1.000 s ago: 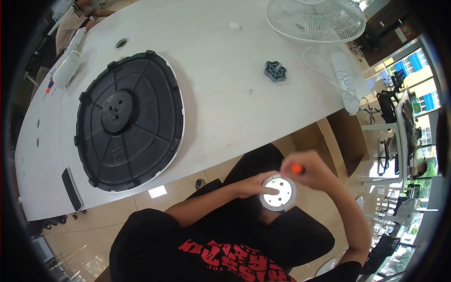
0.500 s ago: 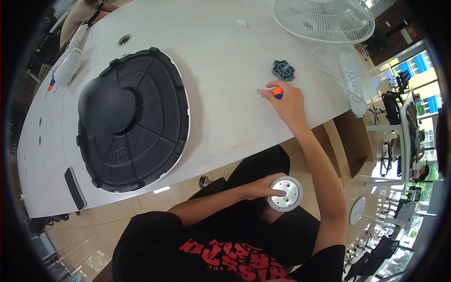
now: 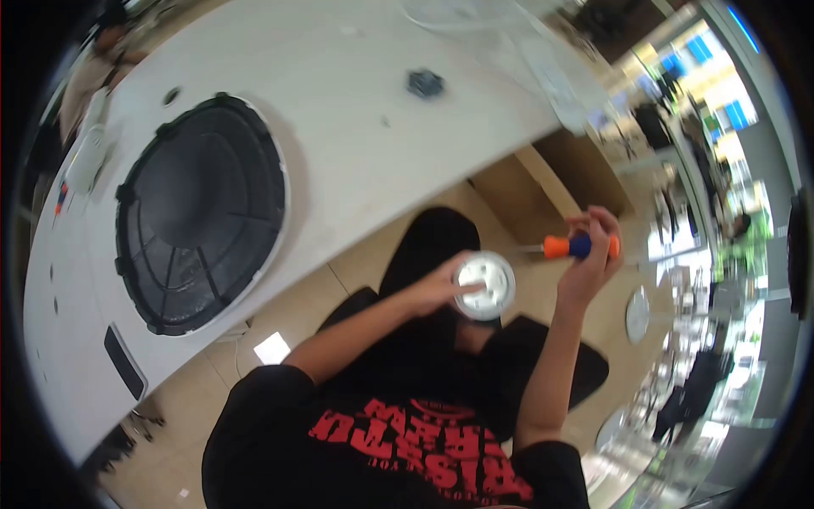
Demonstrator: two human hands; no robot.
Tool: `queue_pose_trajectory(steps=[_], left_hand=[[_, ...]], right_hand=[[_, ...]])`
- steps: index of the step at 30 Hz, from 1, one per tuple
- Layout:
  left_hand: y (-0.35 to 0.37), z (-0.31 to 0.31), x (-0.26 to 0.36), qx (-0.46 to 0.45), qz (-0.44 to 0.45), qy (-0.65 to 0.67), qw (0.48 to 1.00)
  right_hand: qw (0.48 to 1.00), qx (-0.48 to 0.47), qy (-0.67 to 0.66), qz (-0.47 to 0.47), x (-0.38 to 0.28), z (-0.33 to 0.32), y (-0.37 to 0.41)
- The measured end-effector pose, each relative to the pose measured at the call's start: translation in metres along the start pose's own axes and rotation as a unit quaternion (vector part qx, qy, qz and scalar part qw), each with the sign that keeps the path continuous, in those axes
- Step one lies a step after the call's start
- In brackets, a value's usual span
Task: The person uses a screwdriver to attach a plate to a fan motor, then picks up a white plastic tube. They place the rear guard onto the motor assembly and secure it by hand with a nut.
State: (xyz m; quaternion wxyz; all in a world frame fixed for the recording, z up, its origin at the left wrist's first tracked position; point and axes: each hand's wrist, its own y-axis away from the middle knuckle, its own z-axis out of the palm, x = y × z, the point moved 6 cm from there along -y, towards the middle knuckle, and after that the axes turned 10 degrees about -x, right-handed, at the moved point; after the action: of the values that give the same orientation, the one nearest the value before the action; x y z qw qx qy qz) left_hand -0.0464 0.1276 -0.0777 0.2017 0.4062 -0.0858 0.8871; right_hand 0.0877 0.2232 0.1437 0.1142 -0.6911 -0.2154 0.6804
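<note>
Left hand [image 3: 439,287] grips a round white part [image 3: 495,295] over the lap [image 3: 524,356]; right hand [image 3: 596,254] holds a screwdriver [image 3: 556,247] beside it. I'd keep the part steady, the shaft [image 3: 531,248] square to its face.

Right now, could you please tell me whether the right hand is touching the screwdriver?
Touching: the head view shows the right hand curled around the orange-and-blue screwdriver.

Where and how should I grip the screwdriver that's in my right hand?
Probably by the thick orange-and-blue handle, from the right: the screwdriver lies roughly level, its thin shaft pointing left toward the round part in your left hand.
</note>
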Motion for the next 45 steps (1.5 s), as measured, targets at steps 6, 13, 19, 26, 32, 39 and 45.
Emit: queue_pose_trajectory(steps=[6, 13, 19, 26, 32, 39, 45], left_hand=[[0.022, 0.039, 0.000, -0.050, -0.036, 0.060, 0.996], [0.039, 0.072, -0.009, -0.067, 0.015, -0.029, 0.997], [0.049, 0.073, -0.014, -0.063, 0.019, -0.011, 0.998], [0.041, 0.058, -0.021, -0.046, 0.030, 0.003, 0.998], [0.033, 0.053, -0.020, -0.032, 0.021, 0.010, 0.999], [0.033, 0.053, -0.020, -0.031, 0.012, 0.002, 0.999], [0.031, 0.053, -0.022, -0.032, 0.081, -0.019, 0.996]], right_hand=[[0.996, 0.015, 0.082, -0.013, -0.051, -0.029, 0.074], [0.996, -0.010, 0.086, -0.036, -0.077, -0.030, 0.141], [0.990, -0.008, 0.133, -0.052, -0.075, -0.031, 0.174], [0.983, -0.003, 0.169, -0.078, -0.067, -0.025, 0.168], [0.985, 0.001, 0.157, -0.070, -0.056, -0.025, 0.156], [0.939, -0.150, 0.290, -0.111, -0.074, -0.002, 0.147], [0.861, -0.296, 0.382, -0.160, -0.097, 0.044, 0.158]])
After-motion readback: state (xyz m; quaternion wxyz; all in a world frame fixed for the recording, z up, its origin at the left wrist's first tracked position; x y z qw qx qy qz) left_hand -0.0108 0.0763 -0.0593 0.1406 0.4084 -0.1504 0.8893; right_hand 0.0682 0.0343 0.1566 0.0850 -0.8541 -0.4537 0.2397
